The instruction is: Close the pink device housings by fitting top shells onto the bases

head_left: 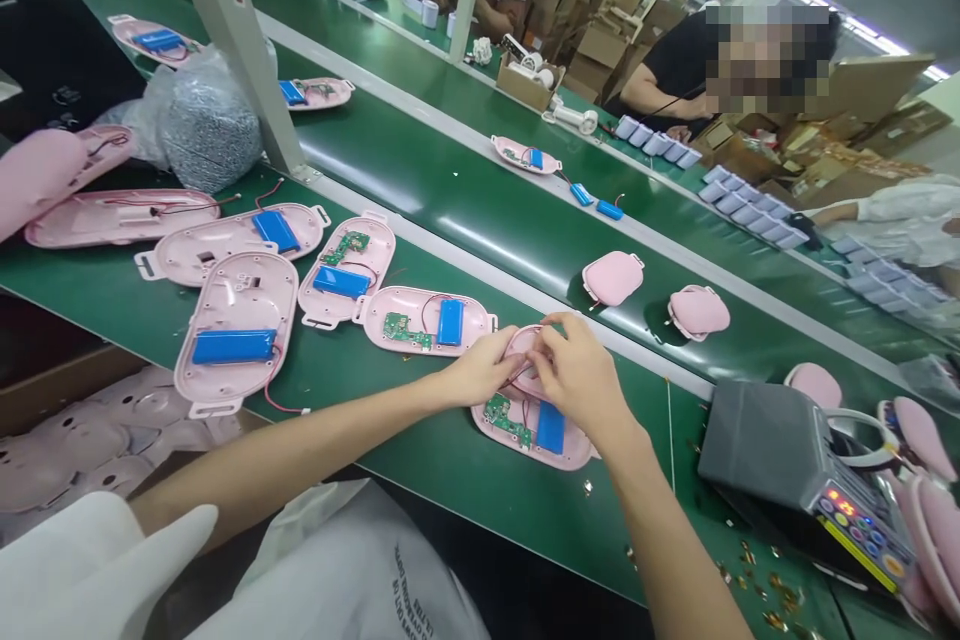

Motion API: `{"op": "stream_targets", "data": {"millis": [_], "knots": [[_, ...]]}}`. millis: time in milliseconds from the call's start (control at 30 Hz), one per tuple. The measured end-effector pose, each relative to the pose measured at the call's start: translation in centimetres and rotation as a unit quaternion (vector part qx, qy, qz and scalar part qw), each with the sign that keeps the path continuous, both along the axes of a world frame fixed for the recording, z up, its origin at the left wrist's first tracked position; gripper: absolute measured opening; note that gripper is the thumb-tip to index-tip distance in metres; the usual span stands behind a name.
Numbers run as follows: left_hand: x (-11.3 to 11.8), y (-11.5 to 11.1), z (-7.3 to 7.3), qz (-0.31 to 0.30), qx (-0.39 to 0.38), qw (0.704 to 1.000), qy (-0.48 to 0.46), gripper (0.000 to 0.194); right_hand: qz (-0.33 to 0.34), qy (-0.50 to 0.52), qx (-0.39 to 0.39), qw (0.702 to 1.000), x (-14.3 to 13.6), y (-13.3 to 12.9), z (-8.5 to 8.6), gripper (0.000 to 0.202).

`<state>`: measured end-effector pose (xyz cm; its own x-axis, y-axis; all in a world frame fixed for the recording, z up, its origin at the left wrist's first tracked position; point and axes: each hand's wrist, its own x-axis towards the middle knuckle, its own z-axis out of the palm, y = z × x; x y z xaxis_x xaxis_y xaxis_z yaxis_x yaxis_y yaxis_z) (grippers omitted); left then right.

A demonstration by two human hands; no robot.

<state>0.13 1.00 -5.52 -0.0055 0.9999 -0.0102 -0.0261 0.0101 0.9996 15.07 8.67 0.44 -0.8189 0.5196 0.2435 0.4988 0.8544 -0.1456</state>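
Observation:
My left hand (486,366) and my right hand (576,370) pinch a small pink plastic piece (526,348) between them; its exact shape is partly hidden by my fingers. Directly below it lies an open pink oval shell half (574,455) holding a green circuit board (510,420) and a blue battery pack (550,428). Left of my hands sits a similar shell half (409,302) with its own board and blue battery (450,322). Farther left, several more open pink shells (240,300) rest on the green bench, some with batteries and loose wires.
A grey machine with a lit display (772,450) stands at the right, near scattered small brass-coloured parts (780,595). Beyond the rail, a green conveyor (465,220) carries closed pink units (613,278). A metal post (232,30) rises at the left. Co-workers sit across the line.

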Motion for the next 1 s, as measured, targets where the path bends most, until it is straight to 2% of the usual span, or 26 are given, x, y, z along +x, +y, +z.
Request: {"op": "stream_targets", "data": {"millis": [67,133,200,333,467,533,633,700,767,833,900,933,1000], "knots": [[-0.2,-0.1,0.2,-0.005,0.012,1.000,0.021,0.019,-0.068,0.006,-0.015,0.998,-0.2,0.2,0.2,0.021],[-0.4,-0.1,0.3,-0.012,0.030,0.999,0.038,0.021,-0.146,-0.010,-0.068,0.987,-0.2,0.6,0.9,0.034],[-0.5,-0.2,0.2,-0.016,0.036,0.998,0.042,0.024,-0.182,-0.030,-0.134,0.974,0.0,1.1,1.6,0.035],[-0.4,-0.3,0.0,-0.016,0.035,0.999,-0.013,0.035,-0.142,-0.005,-0.223,0.964,0.7,1.7,2.8,0.015],[-0.1,-0.2,0.4,0.007,0.047,0.998,-0.049,0.035,-0.086,0.031,-0.244,0.965,0.9,1.6,2.9,0.010],[0.1,-0.5,0.6,0.025,0.055,0.998,-0.014,0.029,-0.049,0.052,-0.215,0.974,1.1,1.1,2.7,0.007],[-0.2,-1.6,0.8,0.013,0.058,0.996,0.070,0.026,0.042,0.118,-0.071,0.990,2.0,-0.8,1.7,0.012],[-1.2,-2.7,1.1,-0.015,0.066,0.990,0.126,0.018,0.089,0.169,0.058,0.980,2.9,-3.1,0.4,0.017],[-2.5,-3.6,2.0,-0.083,0.086,0.974,0.194,0.011,0.105,0.207,0.158,0.960,3.8,-5.6,-1.3,0.017],[-3.7,-4.0,3.6,-0.195,0.077,0.939,0.274,0.040,0.096,0.228,0.202,0.948,4.4,-7.7,-3.1,0.017],[-3.8,-3.6,5.3,-0.283,0.028,0.889,0.359,0.077,0.079,0.238,0.199,0.947,4.9,-9.2,-4.8,0.016],[-3.4,-3.2,6.1,-0.292,0.001,0.871,0.396,0.091,0.065,0.241,0.187,0.950,5.1,-9.8,-5.6,0.015],[-1.8,-2.0,7.2,-0.277,-0.039,0.840,0.465,0.098,0.042,0.248,0.169,0.953,6.0,-10.7,-7.0,0.015]]}}
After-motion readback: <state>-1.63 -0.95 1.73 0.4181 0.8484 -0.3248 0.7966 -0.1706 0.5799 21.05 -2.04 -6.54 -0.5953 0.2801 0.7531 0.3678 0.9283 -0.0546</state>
